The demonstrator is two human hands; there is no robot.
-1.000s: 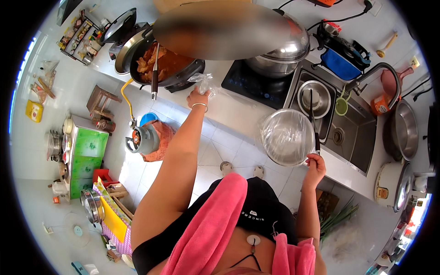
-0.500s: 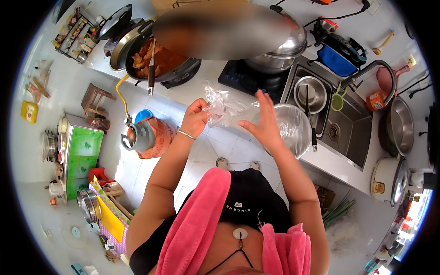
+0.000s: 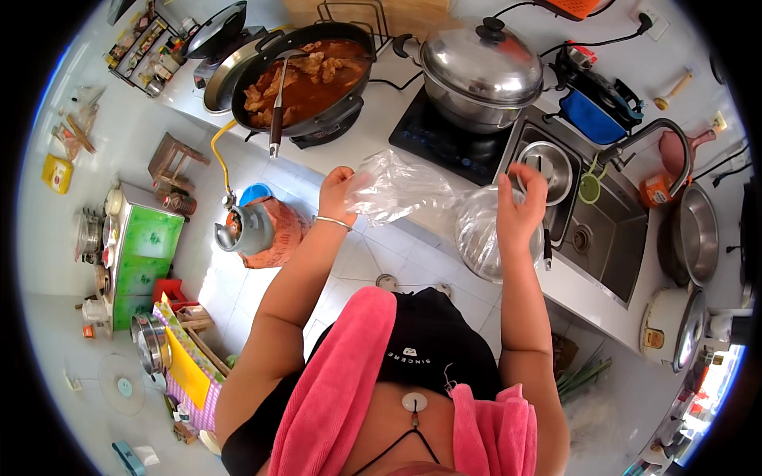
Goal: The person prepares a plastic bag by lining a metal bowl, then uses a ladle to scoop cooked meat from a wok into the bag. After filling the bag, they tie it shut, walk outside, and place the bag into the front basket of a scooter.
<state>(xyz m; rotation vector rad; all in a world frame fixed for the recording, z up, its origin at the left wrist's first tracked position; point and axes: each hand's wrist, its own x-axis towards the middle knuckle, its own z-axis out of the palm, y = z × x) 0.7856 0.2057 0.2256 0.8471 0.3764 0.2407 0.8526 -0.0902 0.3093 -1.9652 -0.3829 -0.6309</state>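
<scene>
The left hand pinches one edge of a thin, crumpled clear plastic bag held above the white countertop, while the right hand hovers spread-fingered, gripping nothing, over a round steel bowl. The film is slippery and limp — held by one side only, it could slide free or sag toward the black induction hob just beyond.

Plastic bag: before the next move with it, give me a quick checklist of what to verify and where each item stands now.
1. Left hand grips the clear plastic bag: ok, fingers pinch its left edge.
2. Right hand on the bag: cannot tell; it is raised beside the bag, contact unclear.
3. Bag mouth open: cannot tell, the film is crumpled.
4. Bag clear of the wok of stew: ok, held apart, in front of the counter edge.
5. Steel bowl within reach: ok, on the counter under the right hand.
6. Ladle at hand: ok, resting in the wok, handle toward the person.
</scene>
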